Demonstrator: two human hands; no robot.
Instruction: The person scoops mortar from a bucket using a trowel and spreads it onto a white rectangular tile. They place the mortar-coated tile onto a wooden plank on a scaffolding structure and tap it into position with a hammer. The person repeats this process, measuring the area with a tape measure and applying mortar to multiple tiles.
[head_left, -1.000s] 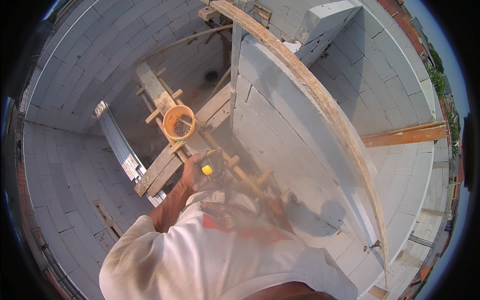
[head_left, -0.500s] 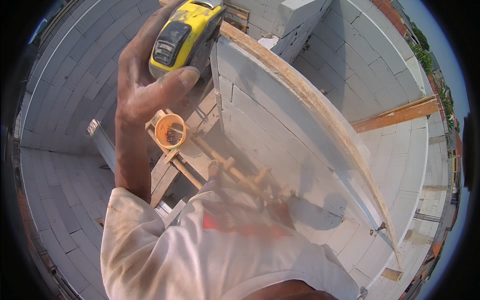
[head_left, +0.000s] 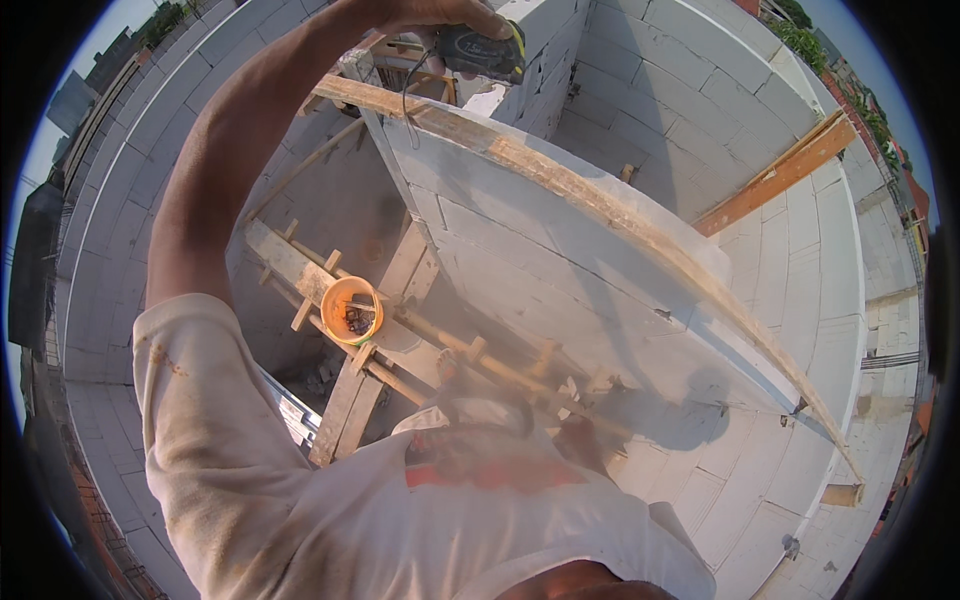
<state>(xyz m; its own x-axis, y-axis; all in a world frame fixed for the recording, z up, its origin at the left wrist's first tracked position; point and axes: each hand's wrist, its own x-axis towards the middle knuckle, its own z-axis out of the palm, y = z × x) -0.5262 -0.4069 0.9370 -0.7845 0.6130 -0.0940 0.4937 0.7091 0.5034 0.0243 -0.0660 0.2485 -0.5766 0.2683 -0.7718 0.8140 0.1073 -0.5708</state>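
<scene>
My left arm reaches up to the top edge of the view, and my left hand (head_left: 462, 12) is closed around a tape measure (head_left: 482, 54), its dark side facing me. A thin dark cord loop (head_left: 408, 105) hangs beside the tape measure. Both are above the far end of a long wooden board (head_left: 560, 170) that runs along the top of a pale block wall (head_left: 560, 245). Part of the hand is cut off by the frame. My right hand does not show.
Below, an orange bucket (head_left: 352, 308) with small pieces inside stands on scaffold planks (head_left: 410, 350) tied to wooden poles. A brown wooden beam (head_left: 775, 175) spans between walls at right. Tall block walls (head_left: 690, 75) surround the space. Metal profiles (head_left: 290, 405) lie lower left.
My left hand has moved up and to the right with the tape measure, which has turned to show its dark side. The view has shifted, with the bucket now slightly lower.
</scene>
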